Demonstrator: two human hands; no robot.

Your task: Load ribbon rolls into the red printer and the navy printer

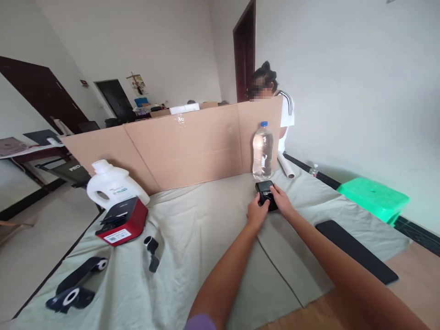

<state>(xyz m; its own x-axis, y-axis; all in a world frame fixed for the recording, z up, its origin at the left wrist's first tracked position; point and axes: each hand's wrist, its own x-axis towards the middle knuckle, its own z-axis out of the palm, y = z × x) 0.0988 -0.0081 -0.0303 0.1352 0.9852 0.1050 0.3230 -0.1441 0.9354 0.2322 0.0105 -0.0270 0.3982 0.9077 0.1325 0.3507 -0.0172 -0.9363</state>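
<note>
Both hands are closed around a small, black, box-shaped device point(265, 187), whose exact kind I cannot make out. My left hand point(258, 213) grips its near left side, with the thumb on the front. From the right, my right hand point(282, 200) holds its edge, fingers toward the top. The device is at the table's far right part, just in front of a large clear water bottle point(262, 153) with a blue cap. My palms hide the lower sides of the device.
A cloth-covered table point(202, 229) carries a white jug point(115, 183), a red-and-black printer-like box point(127, 224), black ribbon rolls point(80, 279) and a flat black slab point(355, 252). A cardboard panel point(192, 151) stands across the back. Beyond are a person point(287, 110) and green stool point(374, 197).
</note>
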